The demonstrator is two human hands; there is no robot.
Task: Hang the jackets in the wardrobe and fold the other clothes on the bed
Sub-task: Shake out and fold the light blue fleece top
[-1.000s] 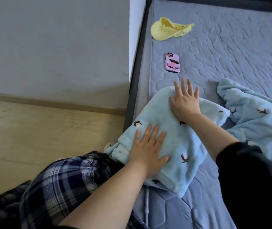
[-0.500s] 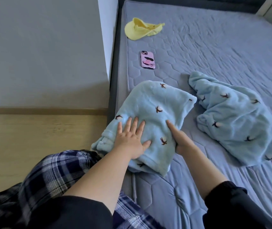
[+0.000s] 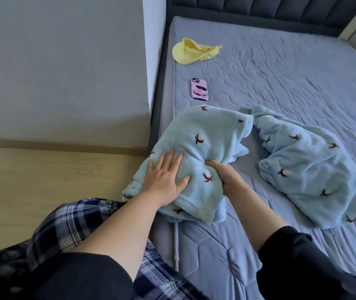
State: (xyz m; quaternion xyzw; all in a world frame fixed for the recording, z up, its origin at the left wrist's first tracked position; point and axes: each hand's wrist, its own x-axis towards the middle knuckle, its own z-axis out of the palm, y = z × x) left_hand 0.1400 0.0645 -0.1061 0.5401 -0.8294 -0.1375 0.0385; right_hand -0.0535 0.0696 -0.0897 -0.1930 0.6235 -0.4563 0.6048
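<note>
A folded light-blue fleece garment with small brown marks lies at the left edge of the grey quilted bed. My left hand presses flat on its near part, fingers spread. My right hand grips the garment's right side, fingers curled into the cloth and bunching it. A second, unfolded light-blue fleece garment of the same pattern lies crumpled just to the right, apart from both hands.
A pink phone lies on the bed beyond the folded garment. A yellow cap sits farther back. A grey wall and wooden floor are on the left. My plaid-trousered knee rests beside the bed edge. A dark headboard runs along the back.
My right hand came back from the garment's far end to its right side and now curls into the cloth. The left hand stays pressed flat. The view has shifted toward the right.
</note>
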